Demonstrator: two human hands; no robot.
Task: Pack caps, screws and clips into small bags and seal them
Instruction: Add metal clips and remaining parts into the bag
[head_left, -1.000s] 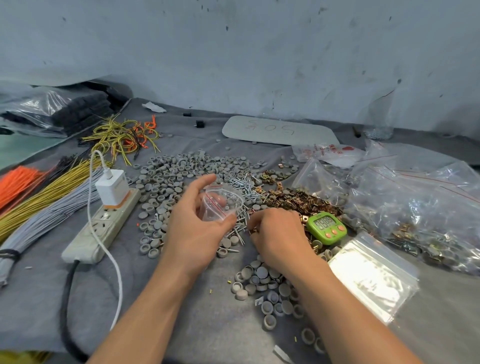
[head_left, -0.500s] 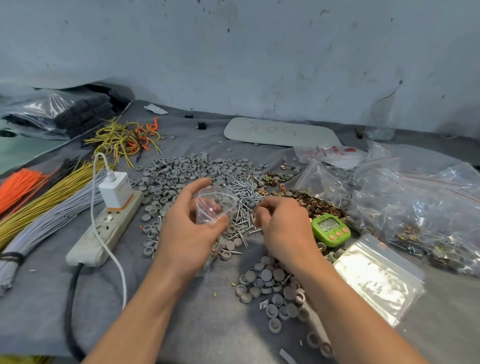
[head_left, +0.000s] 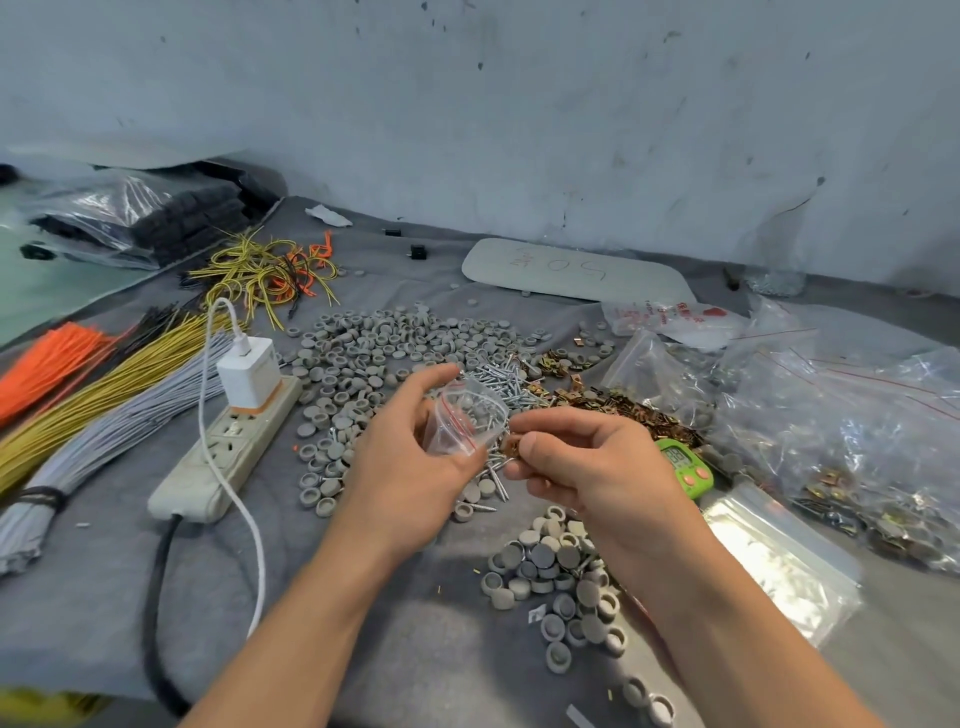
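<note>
My left hand (head_left: 405, 467) holds a small clear zip bag (head_left: 462, 418) with a red seal line, its mouth open toward the right. My right hand (head_left: 582, 467) pinches a brass clip (head_left: 511, 444) right at the bag's mouth. Grey caps (head_left: 384, 353) lie spread behind my hands, and a second heap of caps (head_left: 556, 571) sits below my right wrist. Silver screws (head_left: 498, 376) are piled behind the bag. Brass clips (head_left: 623, 405) lie in a heap to the right of the screws.
A power strip (head_left: 223, 452) with a white charger (head_left: 249, 374) lies left. Bundles of orange, yellow and grey ties (head_left: 104, 384) fill the far left. A green timer (head_left: 685, 465) sits behind my right hand. Empty zip bags (head_left: 779, 561) and filled bags (head_left: 857, 426) lie right.
My right hand has lifted off the table from the clip heap and moved left up to the bag's mouth with a clip. My left hand raised the bag slightly.
</note>
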